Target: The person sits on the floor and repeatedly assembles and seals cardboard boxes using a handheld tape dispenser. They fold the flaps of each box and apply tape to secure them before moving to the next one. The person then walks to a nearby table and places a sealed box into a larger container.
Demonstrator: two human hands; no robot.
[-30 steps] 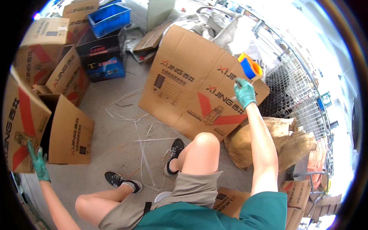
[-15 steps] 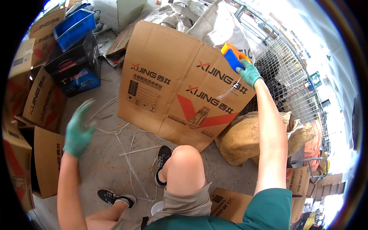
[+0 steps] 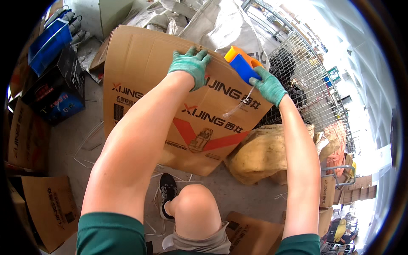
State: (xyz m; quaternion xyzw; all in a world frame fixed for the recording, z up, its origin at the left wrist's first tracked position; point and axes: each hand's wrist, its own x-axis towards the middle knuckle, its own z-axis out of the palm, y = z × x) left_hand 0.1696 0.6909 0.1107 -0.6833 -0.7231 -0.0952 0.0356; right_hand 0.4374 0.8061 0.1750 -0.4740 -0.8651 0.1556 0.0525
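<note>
A large flattened brown cardboard carton (image 3: 142, 57) leans upright before me, printed with dark lettering and a red band. My left hand (image 3: 190, 68), in a green glove, lies on the carton by its top edge with the fingers spread. In my gloved right hand (image 3: 268, 87) is a blue and orange-yellow tape dispenser (image 3: 243, 67), held at the carton's upper right. A clear strip of tape (image 3: 238, 106) trails below the dispenser over the carton's face.
White woven sacks (image 3: 223, 27) lie behind the carton. A wire cage (image 3: 314, 80) and a yellowish sack (image 3: 259, 155) stand to the right. On the left are a blue bin (image 3: 49, 46), a black box (image 3: 57, 91) and an open carton (image 3: 51, 208). White straps litter the floor.
My left hand has swung up from the left, above the floor, onto the carton's top edge. My right hand keeps the tape dispenser at the upper right. The view has shifted right.
</note>
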